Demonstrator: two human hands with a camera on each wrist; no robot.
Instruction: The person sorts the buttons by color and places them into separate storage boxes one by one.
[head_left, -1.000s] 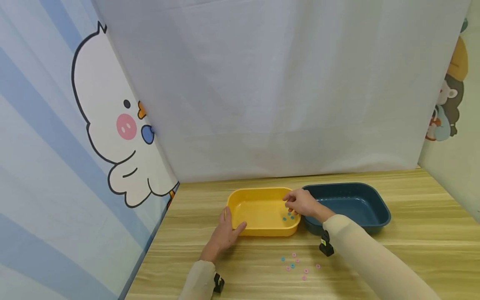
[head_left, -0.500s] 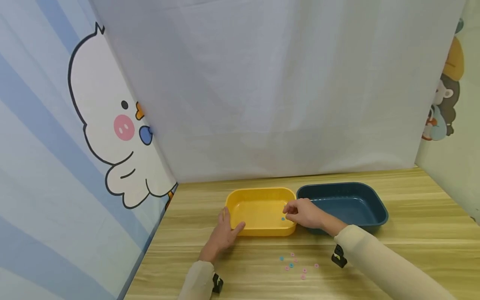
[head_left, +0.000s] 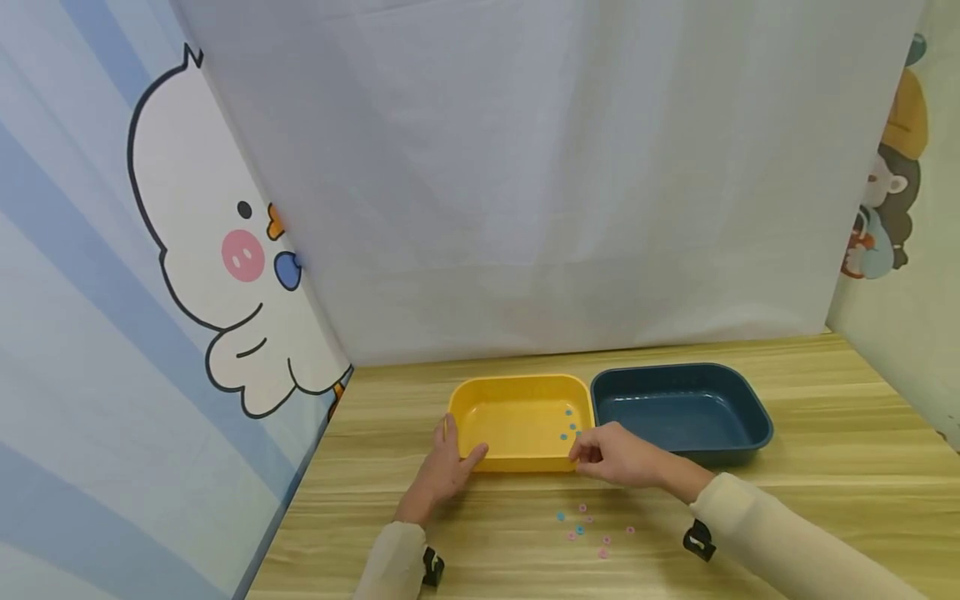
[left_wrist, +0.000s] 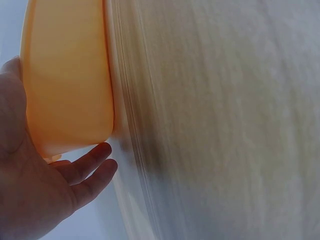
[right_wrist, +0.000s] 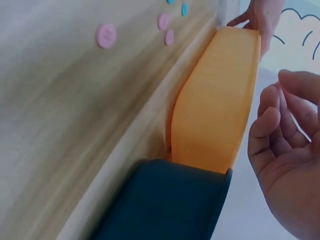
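Note:
My left hand (head_left: pixel 441 477) holds the near left corner of a shallow yellow tray (head_left: pixel 517 463), its thumb at the front rim and its fingers at the left end. Several small blue buttons (head_left: pixel 568 412) lie inside toward the tray's right end. By the near right corner, my right hand (head_left: pixel 621 455) hovers with loosely curled fingers. In the right wrist view its thumb and index fingertips (right_wrist: pixel 284 77) come together, and no button shows between them. In front of the tray lie several pink buttons (head_left: pixel 603 552) and two blue buttons (head_left: pixel 580 530).
A dark blue tray (head_left: pixel 765 421) stands against the yellow tray's right side. Both trays sit on a wood-grain table (head_left: pixel 360 500). A pale grey cloth (head_left: pixel 570 183) hangs behind, and a printed blue sheet (head_left: pixel 67 375) on the left.
My right hand has drawn back from over the yellow tray to its near right corner, uncovering the blue buttons there. The left hand keeps its place on the tray.

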